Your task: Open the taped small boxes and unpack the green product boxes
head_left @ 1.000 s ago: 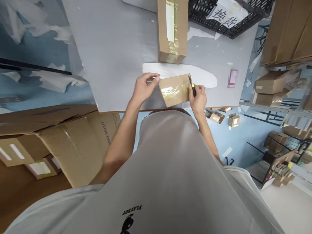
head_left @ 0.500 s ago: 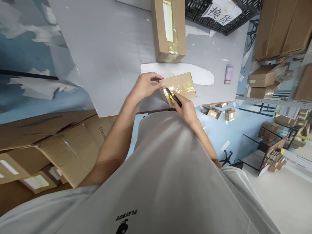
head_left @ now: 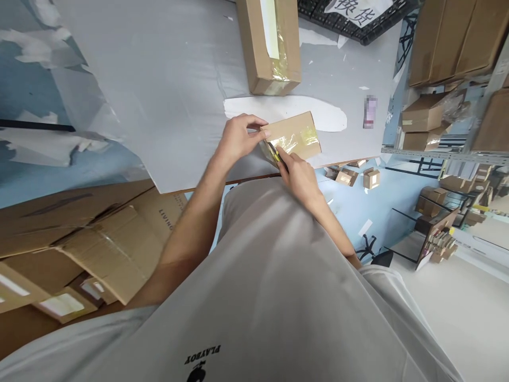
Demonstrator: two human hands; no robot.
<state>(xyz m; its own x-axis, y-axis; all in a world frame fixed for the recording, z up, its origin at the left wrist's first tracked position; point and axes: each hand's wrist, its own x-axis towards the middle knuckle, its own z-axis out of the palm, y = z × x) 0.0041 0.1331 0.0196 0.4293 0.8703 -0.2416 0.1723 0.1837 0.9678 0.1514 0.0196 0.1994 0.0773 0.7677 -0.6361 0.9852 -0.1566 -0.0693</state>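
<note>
A small cardboard box (head_left: 292,130) with shiny clear tape over it lies tilted at the near edge of the table. My left hand (head_left: 240,137) grips its far left corner between thumb and fingers. In my right hand (head_left: 300,178) is a black and yellow utility knife (head_left: 274,153), held closed in the fingers. The knife's tip end meets the taped left end of the box, just below my left thumb. Whether the blade is in the tape I cannot tell.
A longer taped box (head_left: 254,58) stands farther back on the grey table (head_left: 170,101). Beyond it is a black crate (head_left: 334,26) with a paper sign. A white paper piece (head_left: 334,118) lies behind the small box. Large cartons (head_left: 111,249) sit at the lower left.
The knife has tipped over slightly and less of its handle shows, as my right hand has turned around it. My left hand keeps its hold; the whole view has shifted a little.
</note>
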